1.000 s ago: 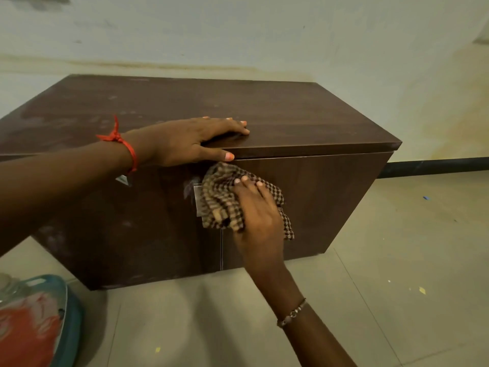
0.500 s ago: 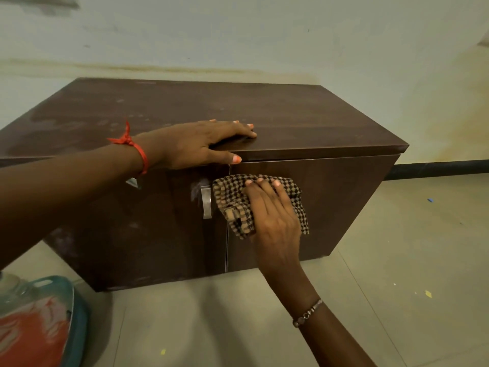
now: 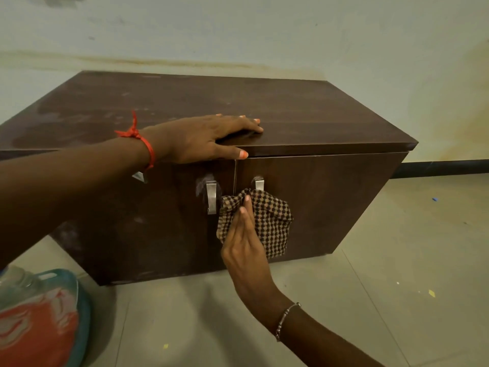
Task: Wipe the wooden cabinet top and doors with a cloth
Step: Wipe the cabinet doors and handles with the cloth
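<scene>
We press the checked cloth (image 3: 270, 223) against the right door (image 3: 330, 202) with our right hand (image 3: 243, 245). Its fingers lie straight and close together on the fabric; the thumb is hidden, so we cannot tell whether it also pinches a fold. A flat hand suits wiping, we judge, since it spreads pressure over the bunched cloth and does not ball it up.

The cloth sits at the door's inner edge, beside the seam between the doors. The right handle (image 3: 259, 183) pokes out at the cloth's 12 o'clock, partly covered. The left handle (image 3: 211, 197) stands just clear at its 10 o'clock.

At 11 o'clock from the cloth, our left hand (image 3: 201, 139) rests spread on the cabinet top (image 3: 291, 109), with the thumb hooked over the front edge. We take this as a brace, steadying the cabinet against the sideways push of wiping.

Pale smudges show on the left door (image 3: 145, 229) and around its handle, and streaks on the top towards 9 o'clock, so much probably remains to do.

The cabinet stands on a tiled floor (image 3: 397, 287) against a wall.
</scene>
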